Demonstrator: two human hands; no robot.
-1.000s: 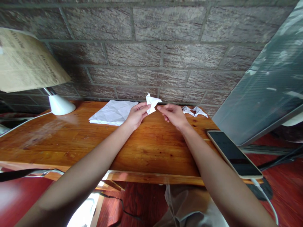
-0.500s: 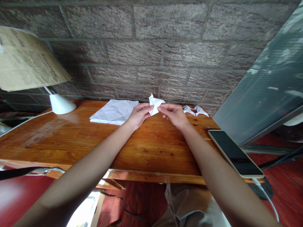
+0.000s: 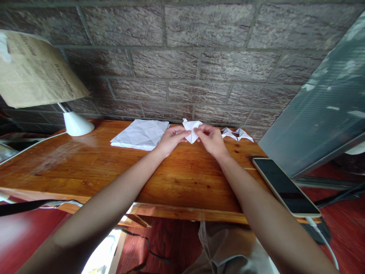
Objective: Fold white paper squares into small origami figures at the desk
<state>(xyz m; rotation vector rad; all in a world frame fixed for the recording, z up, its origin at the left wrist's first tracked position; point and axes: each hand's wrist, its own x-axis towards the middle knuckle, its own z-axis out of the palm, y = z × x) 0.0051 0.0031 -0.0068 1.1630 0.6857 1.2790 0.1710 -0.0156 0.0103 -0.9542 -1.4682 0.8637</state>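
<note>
Between my two hands is a small folded white paper piece (image 3: 192, 128), held up just over the far side of the wooden table. My left hand (image 3: 172, 139) pinches its left edge between thumb and fingers. On the other side, my right hand (image 3: 210, 137) grips the right edge the same way. The fingertips cover part of the folds. A stack of creased white paper sheets (image 3: 140, 134) lies to the left of my left hand. Beyond my right hand, folded white paper shapes (image 3: 241, 135) rest on the table near the wall.
A smartphone (image 3: 285, 186) with a white charging cable (image 3: 322, 238) lies at the right edge of the wooden table (image 3: 182, 179). At the back left stands a lamp (image 3: 76, 123) with a newsprint shade. A brick wall (image 3: 182, 61) runs close behind.
The folded paper has turned in my fingers and now shows a wider, kite-like face. Both hands have shifted slightly. The camera view has moved a little.
</note>
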